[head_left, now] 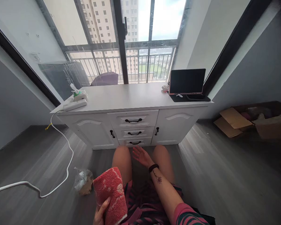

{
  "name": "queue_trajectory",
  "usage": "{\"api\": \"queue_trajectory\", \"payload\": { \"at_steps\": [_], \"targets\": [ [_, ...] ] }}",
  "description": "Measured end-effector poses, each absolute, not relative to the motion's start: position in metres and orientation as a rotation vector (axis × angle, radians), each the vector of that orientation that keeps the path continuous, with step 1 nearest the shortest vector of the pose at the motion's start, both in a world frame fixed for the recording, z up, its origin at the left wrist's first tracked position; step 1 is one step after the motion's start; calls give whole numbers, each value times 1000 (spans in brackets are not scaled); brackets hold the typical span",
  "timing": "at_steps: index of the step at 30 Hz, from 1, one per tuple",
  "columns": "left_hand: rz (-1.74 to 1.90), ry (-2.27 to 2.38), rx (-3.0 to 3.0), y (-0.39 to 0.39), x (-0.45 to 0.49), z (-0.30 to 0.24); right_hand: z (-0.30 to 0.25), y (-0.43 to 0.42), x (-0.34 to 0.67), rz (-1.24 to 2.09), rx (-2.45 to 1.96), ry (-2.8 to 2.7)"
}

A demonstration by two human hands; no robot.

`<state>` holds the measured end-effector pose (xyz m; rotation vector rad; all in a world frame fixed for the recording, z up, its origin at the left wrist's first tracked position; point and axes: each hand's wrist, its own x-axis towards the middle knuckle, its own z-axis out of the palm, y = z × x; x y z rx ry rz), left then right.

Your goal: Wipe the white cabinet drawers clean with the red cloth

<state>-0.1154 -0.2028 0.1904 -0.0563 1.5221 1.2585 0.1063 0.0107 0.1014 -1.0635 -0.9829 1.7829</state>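
My left hand (100, 215) at the bottom of the head view grips a folded red towel (111, 195) with pale marks, held over my left thigh. My right hand (141, 155) reaches forward between my knees with its fingers stretched out and holds nothing. A black band sits on that wrist. The right hand is nearest to the lowest drawer (135, 142) of a white cabinet (131, 98) that stands under a window.
A tablet (187, 81) stands at the cabinet top's right end. A tissue pack (79, 94) and power strip (75, 104) lie at its left end, with a white cable (61, 131) trailing over the floor. A plastic bag (83, 181) lies by my left knee. Cardboard boxes (234, 122) sit at right.
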Motion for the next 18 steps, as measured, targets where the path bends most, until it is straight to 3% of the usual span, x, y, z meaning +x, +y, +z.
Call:
{"api": "queue_trajectory", "payload": {
  "at_steps": [8,13,18],
  "targets": [
    [1261,1468,-9,-180,-121,173,61,36,110,1470,-1440,-933],
    [1300,1513,20,-167,-129,151,68,101,106,1249,-1544,-1146],
    [1385,1503,63,-156,-121,165,79,152,96,1162,-1586,-1400]
  ]
}}
